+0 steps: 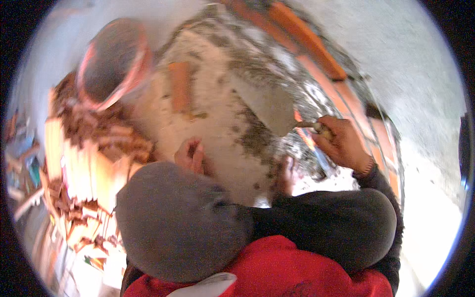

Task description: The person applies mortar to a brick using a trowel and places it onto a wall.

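Observation:
My right hand [339, 141] is closed round the handle of a mason's trowel [269, 106]. Its broad grey blade points left and away, above patches of dark wet mortar [255, 133] on the floor. In front of my left knee, my left hand [190, 154] shows beyond the grey trouser leg. Its fingers are loosely bent and a little apart, with nothing visible in them, though blur softens them. A single orange brick [180, 86] lies on the floor ahead of it. Along the right runs a curved row of bricks [319, 76] with mortar beside it.
A bucket with a reddish rim [148, 54] stands at the far left. Next to it are stacked bricks [84, 163] and broken brick pieces [111, 136]. A taut string [383, 111] passes along the brick row. My bent knees [178, 222] fill the near middle.

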